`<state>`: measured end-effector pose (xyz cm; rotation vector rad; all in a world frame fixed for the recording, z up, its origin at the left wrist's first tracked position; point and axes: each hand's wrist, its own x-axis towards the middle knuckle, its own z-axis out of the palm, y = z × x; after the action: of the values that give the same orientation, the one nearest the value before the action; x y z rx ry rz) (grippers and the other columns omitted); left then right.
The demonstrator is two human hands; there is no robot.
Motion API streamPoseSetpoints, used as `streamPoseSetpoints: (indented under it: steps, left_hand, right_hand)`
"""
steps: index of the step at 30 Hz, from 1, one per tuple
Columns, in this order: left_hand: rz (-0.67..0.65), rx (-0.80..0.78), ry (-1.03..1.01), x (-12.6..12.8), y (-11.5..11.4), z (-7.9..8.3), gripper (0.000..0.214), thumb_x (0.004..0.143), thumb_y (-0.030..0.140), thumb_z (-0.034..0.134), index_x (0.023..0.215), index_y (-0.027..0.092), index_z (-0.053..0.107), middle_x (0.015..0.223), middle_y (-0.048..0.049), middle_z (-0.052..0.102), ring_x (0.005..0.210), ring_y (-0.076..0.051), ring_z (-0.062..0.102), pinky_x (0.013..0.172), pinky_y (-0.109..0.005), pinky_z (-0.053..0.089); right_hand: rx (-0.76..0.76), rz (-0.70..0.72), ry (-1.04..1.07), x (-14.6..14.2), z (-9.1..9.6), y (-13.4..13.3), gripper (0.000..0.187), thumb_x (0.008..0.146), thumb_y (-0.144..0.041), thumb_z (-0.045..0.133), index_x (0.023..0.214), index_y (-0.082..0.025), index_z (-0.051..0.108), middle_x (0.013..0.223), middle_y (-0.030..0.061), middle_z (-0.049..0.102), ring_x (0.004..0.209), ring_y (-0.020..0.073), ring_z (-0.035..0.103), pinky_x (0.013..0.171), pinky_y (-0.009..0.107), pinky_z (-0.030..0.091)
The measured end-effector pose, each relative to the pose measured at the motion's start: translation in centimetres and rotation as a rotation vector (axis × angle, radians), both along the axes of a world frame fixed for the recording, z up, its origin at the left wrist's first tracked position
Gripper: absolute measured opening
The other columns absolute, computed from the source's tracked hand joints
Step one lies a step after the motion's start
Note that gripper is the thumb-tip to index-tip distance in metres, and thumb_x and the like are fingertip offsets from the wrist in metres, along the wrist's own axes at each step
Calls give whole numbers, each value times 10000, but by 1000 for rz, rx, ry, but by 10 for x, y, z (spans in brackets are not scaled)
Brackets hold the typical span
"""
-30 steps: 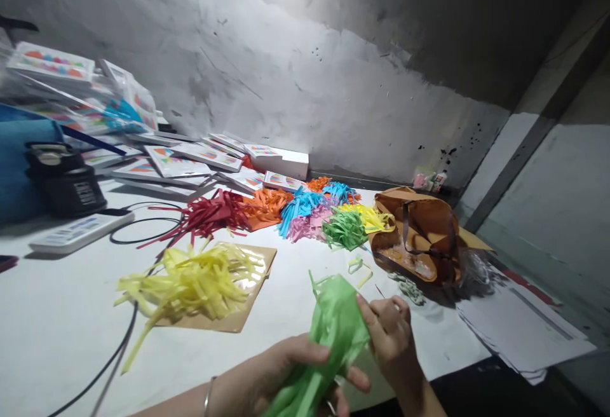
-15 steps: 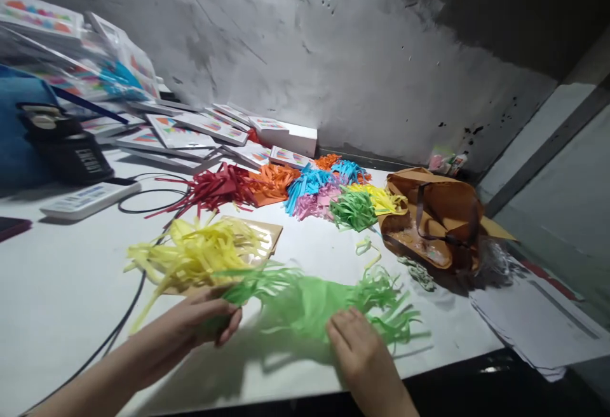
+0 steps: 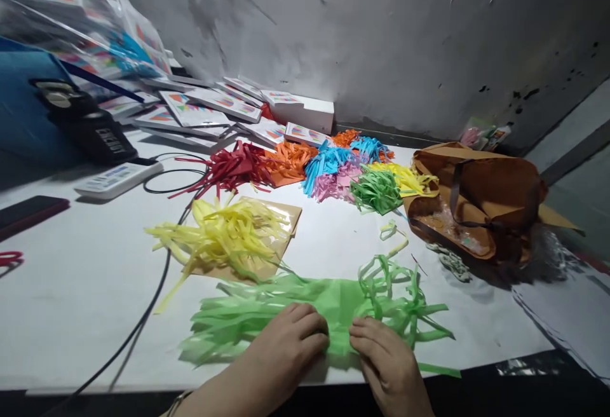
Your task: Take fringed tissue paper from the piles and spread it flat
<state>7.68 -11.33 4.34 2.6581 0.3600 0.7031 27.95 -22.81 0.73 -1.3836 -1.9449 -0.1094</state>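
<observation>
A green tissue paper sheet (image 3: 328, 302), cut into fringes at both ends, lies spread across the white table (image 3: 71, 290) near its front edge. My left hand (image 3: 288, 341) presses its fingers down on the uncut middle from the left. My right hand (image 3: 384, 353) does the same from the right, its fingers curled onto the paper. The two hands sit a few centimetres apart. Just behind lies a yellow fringed bundle (image 3: 223, 236) on a piece of brown card (image 3: 281, 239).
Piles of red (image 3: 233, 169), orange, blue, pink, green and yellow fringed paper sit further back. A brown paper bag (image 3: 481, 198) lies at the right. Printed white boxes (image 3: 204, 109), a remote (image 3: 119, 178), a black cable (image 3: 147, 309) and a phone (image 3: 28, 210) occupy the left.
The green paper, first bunched in both hands above the table, has been laid down and spread flat. Both hands have come together onto its middle.
</observation>
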Motion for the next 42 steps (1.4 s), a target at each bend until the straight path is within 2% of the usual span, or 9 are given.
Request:
streamPoseSetpoints:
  steps: [4,7,12,23,27,31,34,37,42]
  left_hand:
    - [-44,-137,98,-5,1,-7,172,935,79,537,951,201,657,965,-52,714,881,-226,601,783,-334,479]
    - [-43,-223,107,-9,0,-6,231,961,72,463,1012,201,647,1029,-66,703,934,-231,590,830,-347,475]
    - [-38,-308,95,-9,0,-4,270,951,39,421,1012,189,637,1057,-65,699,956,-214,602,863,-332,483]
    - [35,-93,-35,-7,-5,-11,192,978,68,438,952,199,576,957,-50,695,833,-204,601,788,-325,471]
    - [15,-68,-87,-7,-6,-7,188,976,63,434,961,202,561,938,-44,692,801,-194,593,782,-319,464]
    - [-14,-52,-85,-10,-4,-3,190,975,72,432,981,207,566,978,-51,706,862,-201,621,871,-333,459]
    - [-38,-9,0,-12,-4,-1,132,944,188,575,1074,211,584,1080,-69,727,958,-250,645,944,-389,430]
    - [-53,-21,91,-10,-5,1,309,843,304,739,1100,212,593,1100,-64,736,965,-290,649,920,-425,413]
    - [-12,-90,128,-6,-5,7,143,911,92,557,936,227,599,1011,-12,753,889,-233,652,859,-387,387]
  right_hand:
    - [-76,-10,12,1,11,-5,152,957,-156,548,1068,-190,646,1093,61,745,1109,186,684,1022,343,543]
    - [-68,-50,-23,1,27,-6,215,989,-331,556,1121,-179,633,1091,72,745,1073,185,694,1017,322,535]
    - [-25,-35,-54,-7,41,-4,155,989,-213,532,1077,-165,650,1007,59,733,996,183,685,1036,357,484]
    - [-72,-177,-31,-23,36,4,147,943,-114,526,925,-173,660,883,44,687,812,196,635,806,370,480]
    - [-32,-174,-151,-27,34,6,240,961,-128,462,1079,-144,670,1006,78,717,916,226,658,899,402,460]
    - [57,-219,-225,-29,24,8,353,971,-32,353,1004,-135,690,961,68,740,927,210,677,980,401,420]
    - [80,-207,-258,-28,20,6,337,965,-32,367,1000,-119,691,922,68,746,906,213,684,971,392,430]
    - [73,-170,-249,-26,20,1,310,945,-54,393,1037,-126,679,948,66,752,918,226,685,973,404,429]
    - [-86,-191,-102,-17,25,-3,317,898,-41,449,1140,-158,619,931,49,727,942,226,668,951,412,442]
